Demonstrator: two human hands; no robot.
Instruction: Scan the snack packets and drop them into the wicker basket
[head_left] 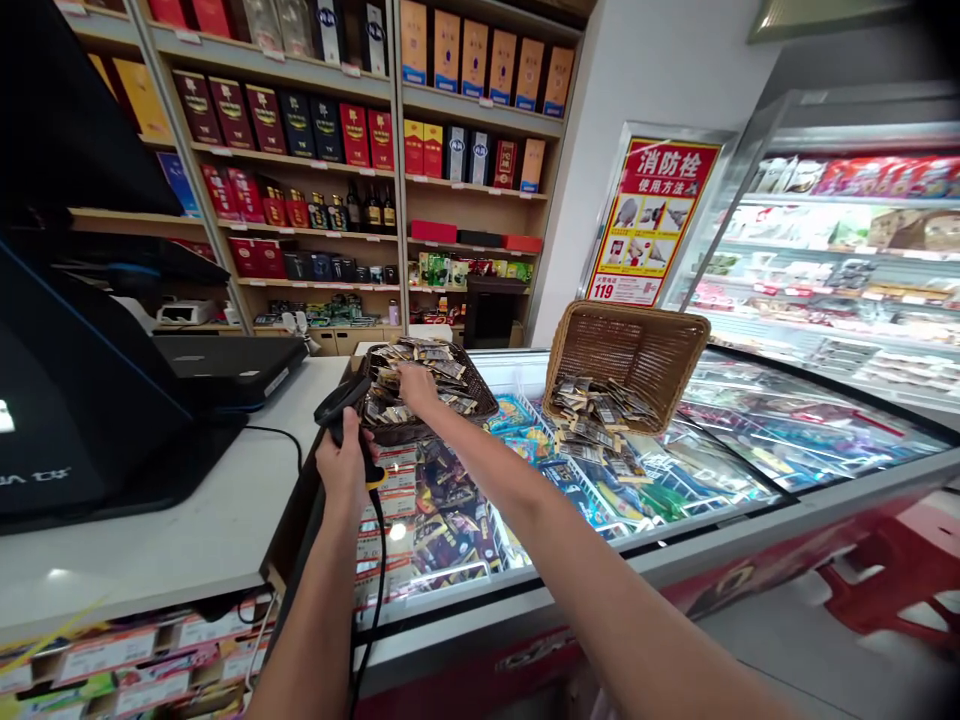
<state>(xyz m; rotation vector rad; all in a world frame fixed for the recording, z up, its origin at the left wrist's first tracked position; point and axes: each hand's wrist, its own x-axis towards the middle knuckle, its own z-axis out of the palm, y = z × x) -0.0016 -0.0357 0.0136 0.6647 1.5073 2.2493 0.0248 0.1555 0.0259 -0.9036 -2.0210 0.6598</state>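
A black corded barcode scanner (351, 402) is gripped in my left hand (343, 462), held upright beside the dark basket. My right hand (417, 388) reaches into that dark brown woven basket (480, 392), its fingers down among many small flat packets (442, 358). The fingertips are hidden, so what they hold, if anything, does not show. To the right, a light brown wicker basket (630, 340) lies tipped on its side on the freezer's glass top. More of the same packets (600, 400) sit in it and spill out over its rim onto the glass.
A glass-topped chest freezer (465, 510) with bagged goods runs to the right. On the left a white counter (247, 500) carries a black checkout terminal (90, 400). The scanner's cord (381, 560) hangs down. A red stool (892, 570) stands at the right, and shelves of boxed bottles (285, 125) line the back.
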